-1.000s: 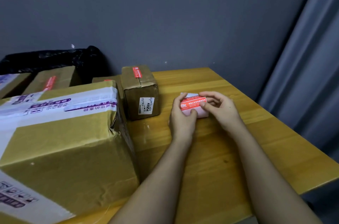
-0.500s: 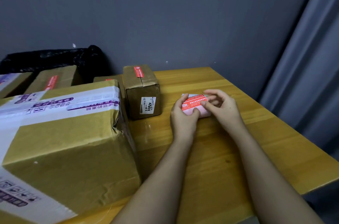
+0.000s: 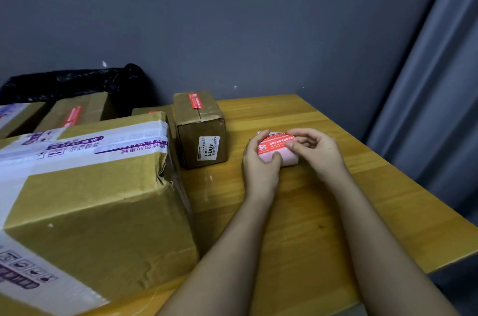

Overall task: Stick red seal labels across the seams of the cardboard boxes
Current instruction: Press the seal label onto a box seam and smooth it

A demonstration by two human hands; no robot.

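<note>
Head view: a small stack of red seal labels (image 3: 275,145) on pale pink backing is being held just right of the frame's centre, low over the wooden table (image 3: 305,212). It is being gripped from the left by the left hand (image 3: 260,168), whose fingers are curled round the stack's left end and whose thumb is being pressed on the lower pink edge. The right end of the stack is being pinched by the right hand (image 3: 316,151), thumb tip laid on the red face, the other fingers curled behind it. Whether the stack is being rested on the table cannot be told. Just left of the hands, a small cardboard box (image 3: 200,129) is being shown upright, a red label (image 3: 195,101) stuck across its top seam and a white shipping label (image 3: 208,148) on its near face. In the lower left of the frame, a large cardboard box (image 3: 98,199) with white and purple printed tape is being seen, touching or nearly touching the small one. In the upper left, further boxes are lying, one (image 3: 80,111) bearing a red strip, with a black plastic bag (image 3: 77,82) behind them against the grey wall (image 3: 232,18). At the right edge, a grey curtain (image 3: 439,108) is hanging.
</note>
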